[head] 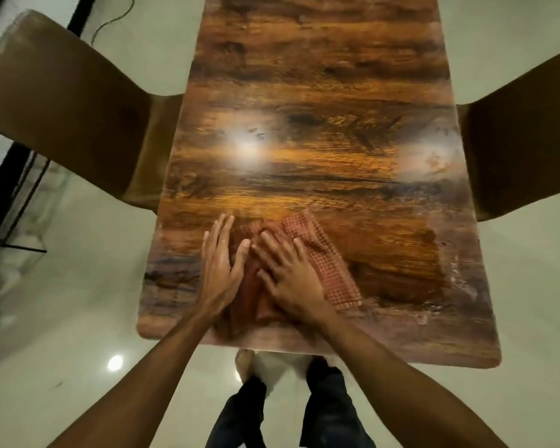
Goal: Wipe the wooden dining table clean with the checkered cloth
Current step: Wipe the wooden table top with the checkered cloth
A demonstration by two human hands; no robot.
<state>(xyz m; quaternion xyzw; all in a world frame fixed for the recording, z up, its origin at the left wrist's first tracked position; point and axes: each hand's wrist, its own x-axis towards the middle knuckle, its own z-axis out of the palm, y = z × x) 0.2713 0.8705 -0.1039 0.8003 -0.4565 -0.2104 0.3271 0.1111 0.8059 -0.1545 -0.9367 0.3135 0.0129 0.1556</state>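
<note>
Rust-red checkered cloth (325,260) lies bunched on the near end of the table (304,124), a little left of its centre line. Its exposed strip runs slantwise from far-left to near-right, and a crumpled fold under the palms reaches back almost to the near edge. Both hands press it flat with straight, spread fingers, and neither is curled round it or pinching it. The right hand (291,276) sits squarely on the middle of the fabric. The left hand (220,263) rests on its left margin, with the fingertips pointing far and perhaps partly on bare wood. Nearly all the uncovered tabletop lies far of the hands and to their right, so the coming stroke is probably a push away along the table's length or a sweep rightward. The right hand is nearer to that ground. Whitish smears (450,270) show near the right edge, close to the near right corner, well apart from the cloth. Nothing stands on the wood to block a stroke. The left chair (62,108) and right chair (524,140) are drawn up to the long sides, and pale glossy floor (78,302) surrounds the table.
</note>
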